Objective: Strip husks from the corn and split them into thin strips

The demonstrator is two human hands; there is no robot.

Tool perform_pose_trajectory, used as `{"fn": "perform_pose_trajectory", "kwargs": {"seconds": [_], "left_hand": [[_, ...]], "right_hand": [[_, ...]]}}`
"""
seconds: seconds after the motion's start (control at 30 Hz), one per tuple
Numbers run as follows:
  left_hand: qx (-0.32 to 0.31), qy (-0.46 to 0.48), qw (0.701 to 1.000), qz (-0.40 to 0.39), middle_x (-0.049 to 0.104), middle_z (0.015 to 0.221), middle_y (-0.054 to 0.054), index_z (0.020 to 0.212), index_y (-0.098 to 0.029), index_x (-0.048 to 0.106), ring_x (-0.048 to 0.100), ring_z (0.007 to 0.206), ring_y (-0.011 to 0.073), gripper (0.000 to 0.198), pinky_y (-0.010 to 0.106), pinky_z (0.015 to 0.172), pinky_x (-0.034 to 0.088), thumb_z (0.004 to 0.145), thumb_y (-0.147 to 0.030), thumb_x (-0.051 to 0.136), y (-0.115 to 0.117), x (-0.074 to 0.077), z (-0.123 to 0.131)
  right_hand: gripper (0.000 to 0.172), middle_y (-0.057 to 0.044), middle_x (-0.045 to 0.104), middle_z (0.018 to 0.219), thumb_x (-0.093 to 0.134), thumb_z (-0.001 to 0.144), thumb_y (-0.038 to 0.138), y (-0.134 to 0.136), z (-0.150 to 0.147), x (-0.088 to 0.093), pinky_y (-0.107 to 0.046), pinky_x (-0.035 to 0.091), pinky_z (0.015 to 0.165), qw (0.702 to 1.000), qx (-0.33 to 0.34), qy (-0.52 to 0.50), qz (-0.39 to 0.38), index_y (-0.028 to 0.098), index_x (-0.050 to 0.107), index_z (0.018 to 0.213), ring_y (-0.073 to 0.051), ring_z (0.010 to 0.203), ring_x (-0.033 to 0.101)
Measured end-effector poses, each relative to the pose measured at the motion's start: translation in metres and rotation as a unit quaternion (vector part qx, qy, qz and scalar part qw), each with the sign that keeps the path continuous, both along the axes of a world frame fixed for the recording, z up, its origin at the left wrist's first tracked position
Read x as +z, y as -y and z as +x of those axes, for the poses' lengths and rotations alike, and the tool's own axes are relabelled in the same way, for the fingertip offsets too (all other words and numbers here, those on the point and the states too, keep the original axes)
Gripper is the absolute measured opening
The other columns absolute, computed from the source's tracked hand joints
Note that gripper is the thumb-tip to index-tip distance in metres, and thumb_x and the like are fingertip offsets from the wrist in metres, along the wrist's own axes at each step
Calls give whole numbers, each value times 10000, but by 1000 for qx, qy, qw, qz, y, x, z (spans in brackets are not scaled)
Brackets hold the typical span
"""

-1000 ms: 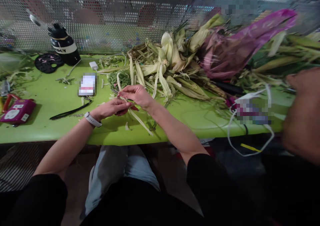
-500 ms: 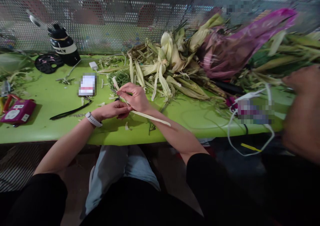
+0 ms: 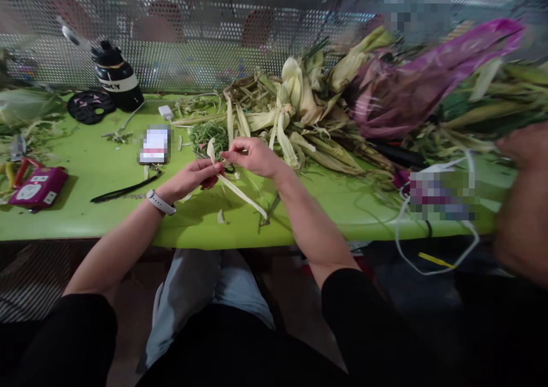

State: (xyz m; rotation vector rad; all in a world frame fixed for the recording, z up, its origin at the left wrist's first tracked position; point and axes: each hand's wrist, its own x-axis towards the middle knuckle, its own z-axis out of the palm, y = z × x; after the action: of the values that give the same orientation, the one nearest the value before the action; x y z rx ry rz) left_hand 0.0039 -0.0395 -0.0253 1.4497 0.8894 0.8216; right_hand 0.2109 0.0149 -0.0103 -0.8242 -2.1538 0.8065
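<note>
A long pale strip of corn husk (image 3: 245,197) runs from between my hands down to the right, its lower end near the table's front. My left hand (image 3: 197,176), with a white watch on its wrist, pinches the strip near its upper end. Close beside it, my right hand (image 3: 253,156) has thumb and fingertips pressed together at the strip. Whether a second small piece is in those fingertips, I cannot make out. Just behind the hands lies a tangle of thin green strands (image 3: 209,140). A small husk scrap (image 3: 221,217) rests below them on the green table (image 3: 188,230).
A heap of corn husks (image 3: 295,113) and a pink plastic bag (image 3: 385,101) fill the back right. Leftward are a phone (image 3: 154,145), a black bottle (image 3: 115,79) and a purple box (image 3: 39,187). Another person's arm (image 3: 522,204) reaches in at right, near a white cable (image 3: 398,227).
My right hand has drawn back to the right from above my left hand. The husk strip has swung from lying across my right forearm to hanging more steeply toward the table. The view shifted slightly.
</note>
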Motion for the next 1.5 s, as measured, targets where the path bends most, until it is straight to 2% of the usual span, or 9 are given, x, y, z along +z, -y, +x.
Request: {"fn": "perform_pose_trajectory", "kwargs": {"seconds": [0.2,0.33,0.47,0.57,0.67,0.77,0.9,1.1,1.5], "left_hand": [[-7,-15,1000,16,585,630,9,839,-126,701,524,569,84,341,217,562,424,896,-463,691,-1,0,1],[-14,-13,1000,19,605,639,13,853,-114,705,540,570,85,375,221,563,435,866,-488,728,-4,-6,-2],[45,54,998,-6,668,713,47,949,-125,721,597,622,110,416,238,592,455,904,-535,666,-7,-12,-4],[93,104,990,-20,715,806,81,991,-140,726,671,751,160,427,255,645,484,982,-523,535,-10,-13,-6],[131,127,983,-25,710,816,77,996,-144,719,675,771,170,442,265,669,499,984,-537,517,-11,-12,-6],[161,133,978,-7,659,739,41,967,-143,722,606,655,118,415,230,597,458,936,-542,609,-11,-12,-5],[193,124,973,17,555,637,-14,931,-152,735,456,526,57,265,193,492,351,922,-412,681,-13,-15,-3],[225,140,964,21,510,630,-24,927,-161,735,428,522,49,153,181,478,332,959,-272,636,-18,-18,-6],[168,167,971,-27,592,689,21,929,-146,736,500,579,71,214,185,500,358,948,-334,635,-14,-9,-9]], "right_hand": [[559,-25,523,737,489,921,700,-11,-2,-7,-343,388,806,980,-48,38,192,192,557,697,-178,756,495],[544,-41,545,769,403,972,661,-16,-5,-17,-385,411,876,961,-88,61,254,198,578,747,-203,820,533],[502,-75,604,902,408,977,658,-10,-6,-16,-437,419,966,947,-147,19,284,218,612,847,-246,980,566],[508,-84,617,907,403,982,661,0,-3,-6,-417,436,926,956,-168,1,240,216,603,840,-242,963,573],[522,-39,590,728,438,977,650,9,-3,0,-336,424,731,989,-105,63,85,200,574,750,-178,718,541],[412,-9,589,674,527,970,552,15,-8,-1,-294,352,637,993,-61,98,-23,187,588,789,-137,612,486],[275,0,571,689,538,970,394,19,-16,-6,-282,307,627,995,-48,85,-5,183,563,796,-119,609,448],[265,12,542,664,518,974,377,24,-19,-7,-279,302,628,996,-1,85,9,188,539,789,-111,592,421],[389,-24,623,697,605,908,534,9,-13,-11,-310,373,659,995,-88,43,-10,168,636,781,-141,634,498]]}}
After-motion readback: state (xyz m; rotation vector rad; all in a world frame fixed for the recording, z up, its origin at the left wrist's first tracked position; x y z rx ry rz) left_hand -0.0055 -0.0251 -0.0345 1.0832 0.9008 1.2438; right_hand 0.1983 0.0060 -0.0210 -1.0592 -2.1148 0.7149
